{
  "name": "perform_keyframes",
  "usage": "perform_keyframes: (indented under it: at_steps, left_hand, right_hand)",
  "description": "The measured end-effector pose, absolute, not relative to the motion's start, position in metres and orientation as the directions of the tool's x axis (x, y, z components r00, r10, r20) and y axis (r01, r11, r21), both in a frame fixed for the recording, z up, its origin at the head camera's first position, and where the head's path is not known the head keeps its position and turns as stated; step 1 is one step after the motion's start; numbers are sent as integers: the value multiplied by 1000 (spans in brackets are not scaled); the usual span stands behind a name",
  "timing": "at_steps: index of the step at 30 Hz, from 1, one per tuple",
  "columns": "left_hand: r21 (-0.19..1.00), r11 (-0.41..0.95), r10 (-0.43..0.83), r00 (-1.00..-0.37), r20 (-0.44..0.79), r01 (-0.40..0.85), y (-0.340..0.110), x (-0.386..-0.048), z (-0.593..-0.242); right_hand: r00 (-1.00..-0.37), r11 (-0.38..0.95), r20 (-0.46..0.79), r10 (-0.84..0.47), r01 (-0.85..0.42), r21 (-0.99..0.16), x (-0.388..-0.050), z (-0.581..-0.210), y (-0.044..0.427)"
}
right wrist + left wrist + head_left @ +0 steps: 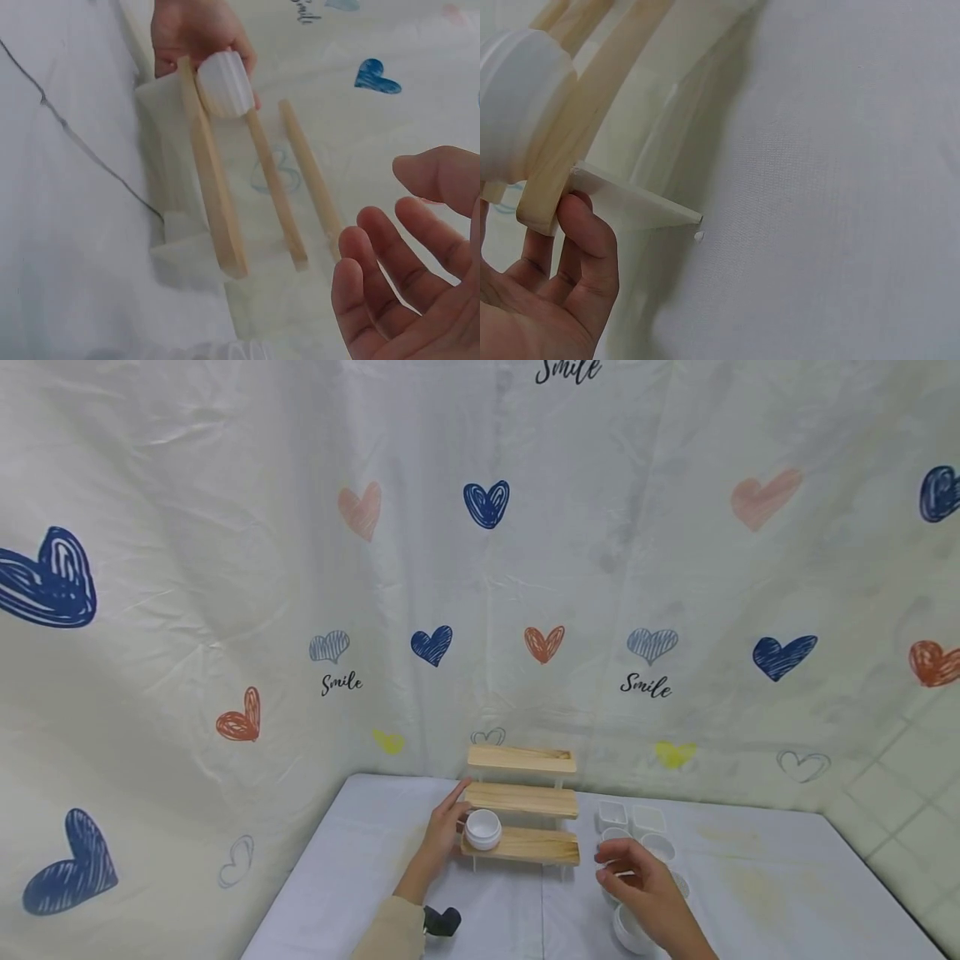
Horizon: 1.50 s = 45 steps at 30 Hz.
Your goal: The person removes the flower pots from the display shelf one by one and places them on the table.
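Note:
A three-tier display stand with wooden planks (pixel 528 846) and clear supports (pixel 630 196) stands on the table. My left hand (pixel 444 833) grips the left end of its lowest plank; in the left wrist view the fingers (pixel 589 236) curl about that end. On the same plank, beside the hand, sits a round white jar (pixel 483 829). My right hand (pixel 643 887) is held over the containers to the right of the stand, fingers loosely bent. Nothing lies between its fingers (pixel 390 262) in the right wrist view. A white jar (pixel 630 931) partly shows beneath it.
Several small clear and white containers (pixel 648 820) stand in a group right of the stand, some hidden by the right hand. A black object (pixel 442 922) shows by the left sleeve (pixel 393 931). Behind the white-covered table (pixel 750 877) hangs a heart-patterned sheet (pixel 585 568).

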State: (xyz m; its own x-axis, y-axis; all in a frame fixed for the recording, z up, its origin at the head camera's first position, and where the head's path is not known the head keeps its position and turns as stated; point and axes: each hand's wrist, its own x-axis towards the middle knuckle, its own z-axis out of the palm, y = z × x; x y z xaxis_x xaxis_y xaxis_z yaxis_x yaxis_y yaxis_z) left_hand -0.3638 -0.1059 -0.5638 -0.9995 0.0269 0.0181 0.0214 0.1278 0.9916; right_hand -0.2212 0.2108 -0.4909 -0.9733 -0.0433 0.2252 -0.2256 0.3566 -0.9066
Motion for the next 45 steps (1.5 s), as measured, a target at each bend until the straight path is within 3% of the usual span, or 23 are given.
perform_keyframes:
  at_steps: [9,26,34,45]
  left_hand:
    - [995,101,39,-999,11,15,-103,-349,-545]
    - [997,76,44,-999,18,21,-108,-364,-563]
    - [997,82,38,-999,9,12,-108,-365,-563]
    - [996,79,52,-998,45,49,-108,-365,-565]
  right_hand:
    - [-963,254,258,-80,-270,-929,-244,-504,167]
    - [-976,205,198,-93,-214,-955,-282,-521,114]
    - [-971,201,218,-100,-235,-951,-293,-531,100]
    - [-970,325,188,-151,-229,-918,-306,-535,94]
